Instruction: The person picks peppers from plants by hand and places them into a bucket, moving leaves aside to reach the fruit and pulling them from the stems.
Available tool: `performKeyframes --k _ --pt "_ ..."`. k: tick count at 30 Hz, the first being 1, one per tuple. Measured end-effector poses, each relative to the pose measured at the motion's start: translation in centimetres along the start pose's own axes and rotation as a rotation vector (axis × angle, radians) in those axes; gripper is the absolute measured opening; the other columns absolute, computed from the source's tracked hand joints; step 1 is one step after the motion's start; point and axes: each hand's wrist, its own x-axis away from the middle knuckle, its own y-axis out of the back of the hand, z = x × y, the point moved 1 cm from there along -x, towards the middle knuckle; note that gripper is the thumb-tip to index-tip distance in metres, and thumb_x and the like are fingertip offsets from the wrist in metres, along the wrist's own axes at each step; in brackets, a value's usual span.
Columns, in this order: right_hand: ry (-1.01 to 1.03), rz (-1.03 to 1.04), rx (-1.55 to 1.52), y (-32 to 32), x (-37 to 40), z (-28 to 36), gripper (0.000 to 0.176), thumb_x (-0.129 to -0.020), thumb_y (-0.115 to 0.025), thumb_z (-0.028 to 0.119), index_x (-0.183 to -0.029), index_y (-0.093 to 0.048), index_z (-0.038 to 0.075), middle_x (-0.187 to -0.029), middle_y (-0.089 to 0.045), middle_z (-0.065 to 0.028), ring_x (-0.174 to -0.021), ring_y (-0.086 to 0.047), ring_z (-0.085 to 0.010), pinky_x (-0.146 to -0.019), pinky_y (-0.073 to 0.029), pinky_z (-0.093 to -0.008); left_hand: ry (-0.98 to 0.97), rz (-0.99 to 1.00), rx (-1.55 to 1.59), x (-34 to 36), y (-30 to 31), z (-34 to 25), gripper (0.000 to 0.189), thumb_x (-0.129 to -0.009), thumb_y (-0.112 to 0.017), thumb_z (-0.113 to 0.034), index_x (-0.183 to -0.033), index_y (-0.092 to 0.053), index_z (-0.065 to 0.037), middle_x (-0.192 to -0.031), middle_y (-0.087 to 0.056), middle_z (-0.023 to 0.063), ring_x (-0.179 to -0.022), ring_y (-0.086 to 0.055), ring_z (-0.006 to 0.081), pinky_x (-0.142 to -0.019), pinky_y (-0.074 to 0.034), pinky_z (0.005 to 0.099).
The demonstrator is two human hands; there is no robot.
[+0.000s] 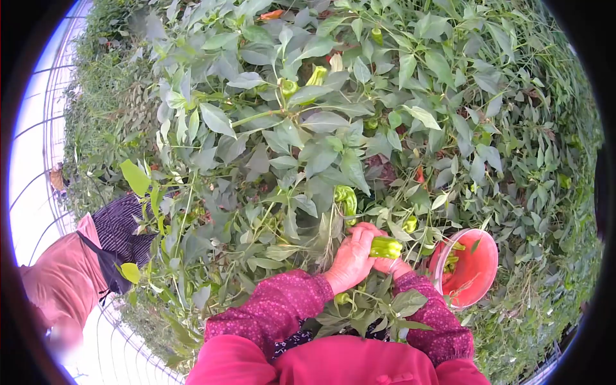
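Observation:
A light green pepper (387,247) sticks out between my two hands, which meet among the pepper plants. The fingers of my left hand (350,258) are curled at the pepper's left end. Just under the pepper, my right hand (390,265) is closed against it, with its fingertips partly hidden. A longer wrinkled green pepper (346,203) hangs just above my left hand. Another green pepper (409,223) hangs among leaves up and to the right. Beside my right forearm, a red bucket (489,269) leans with its mouth tipped, holding several green peppers (450,262).
Dense pepper plants (321,147) surround my hands on all sides. More green peppers (316,76) and a red pepper (272,15) show farther off. On the left, another person in a pink garment (67,273) bends close to the plants, beside a pale covering (42,154).

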Motion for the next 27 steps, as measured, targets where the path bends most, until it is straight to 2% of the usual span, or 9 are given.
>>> performKeyframes --k 2,6,14,16,19,21,24,26,27 --pt "0.225 0.148 0.507 -1.3 0.3 -2.0 0.039 -0.071 -0.059 0.029 -0.108 -0.055 0.018 -0.105 -0.057 -0.0039 -0.107 -0.049 -0.0223 -0.088 -0.035 -0.0391 -0.026 0.003 -0.021 0.0 0.6 -0.4 0.051 -0.063 -0.066 0.000 -0.109 -0.044 -0.006 -0.104 -0.049 0.0143 -0.090 -0.056 0.0375 -0.075 -0.048 0.0425" --pt "0.165 -0.006 0.331 -0.1 -0.3 0.6 0.038 -0.068 -0.060 0.033 -0.104 -0.056 0.022 -0.104 -0.057 -0.0005 -0.106 -0.049 -0.0210 -0.089 -0.032 -0.0416 0.116 0.027 -0.088 0.5 0.3 -0.6 0.051 -0.065 -0.066 0.000 -0.110 -0.045 -0.008 -0.106 -0.049 0.0144 -0.090 -0.057 0.0367 -0.075 -0.049 0.0427" --pt "0.247 -0.012 0.681 -0.5 -0.1 0.1 0.035 -0.065 -0.056 0.040 -0.093 -0.052 0.018 -0.090 -0.051 -0.0027 -0.096 -0.048 -0.0205 -0.089 -0.031 -0.0398 0.179 0.026 0.127 0.3 1.1 -1.8 0.048 -0.068 -0.064 -0.001 -0.110 -0.043 -0.008 -0.104 -0.048 0.0162 -0.088 -0.057 0.0372 -0.071 -0.050 0.0416" --pt "0.124 0.082 0.682 -0.8 -0.3 0.1 0.030 -0.070 -0.054 0.042 -0.092 -0.056 0.022 -0.094 -0.055 0.0015 -0.099 -0.048 -0.0176 -0.093 -0.028 -0.0426 0.159 0.019 0.119 0.4 1.6 -2.6 0.048 -0.068 -0.064 -0.002 -0.110 -0.042 -0.007 -0.102 -0.047 0.0163 -0.086 -0.057 0.0375 -0.069 -0.049 0.0421" --pt "0.157 0.033 0.500 0.7 0.0 1.2 0.033 -0.073 -0.053 0.026 -0.102 -0.049 0.013 -0.099 -0.054 -0.0087 -0.106 -0.048 -0.0234 -0.099 -0.028 -0.0386 0.133 0.043 0.095 0.5 1.8 -3.6 0.047 -0.068 -0.065 -0.003 -0.108 -0.041 -0.006 -0.099 -0.047 0.0166 -0.083 -0.057 0.0380 -0.066 -0.048 0.0430" --pt "-0.033 -0.015 -0.076 -0.3 0.3 0.4 0.029 -0.077 -0.050 0.022 -0.104 -0.050 0.013 -0.104 -0.056 -0.0086 -0.109 -0.048 -0.0221 -0.102 -0.026 -0.0371 0.129 0.087 0.071 0.5 1.7 -3.9 0.046 -0.068 -0.065 -0.004 -0.107 -0.041 -0.006 -0.098 -0.047 0.0168 -0.082 -0.057 0.0381 -0.064 -0.047 0.0436" --pt "0.042 0.034 -0.015 -0.1 0.0 -0.2 0.028 -0.088 -0.042 0.018 -0.115 -0.046 0.012 -0.114 -0.057 -0.0079 -0.112 -0.049 -0.0199 -0.103 -0.029 -0.0357 0.086 0.067 0.044 0.8 2.2 -4.3 0.047 -0.068 -0.066 -0.005 -0.108 -0.041 -0.005 -0.098 -0.046 0.0170 -0.081 -0.056 0.0382 -0.065 -0.047 0.0434" --pt "0.304 0.041 0.380 2.0 -0.9 3.9 0.033 -0.092 -0.037 0.019 -0.124 -0.040 0.010 -0.117 -0.057 -0.0083 -0.113 -0.049 -0.0199 -0.101 -0.032 -0.0358 0.139 0.097 0.044 0.9 2.2 -4.3 0.048 -0.069 -0.066 -0.005 -0.109 -0.041 -0.005 -0.099 -0.049 0.0168 -0.085 -0.058 0.0375 -0.068 -0.048 0.0422" --pt "0.170 0.119 0.042 1.2 -0.8 2.9 0.036 -0.091 -0.040 0.020 -0.126 -0.040 0.010 -0.120 -0.054 -0.0079 -0.114 -0.047 -0.0202 -0.101 -0.032 -0.0349 0.162 0.112 0.044 0.7 2.2 -4.3 0.048 -0.069 -0.066 -0.006 -0.110 -0.041 -0.005 -0.100 -0.050 0.0167 -0.087 -0.058 0.0371 -0.070 -0.049 0.0416"
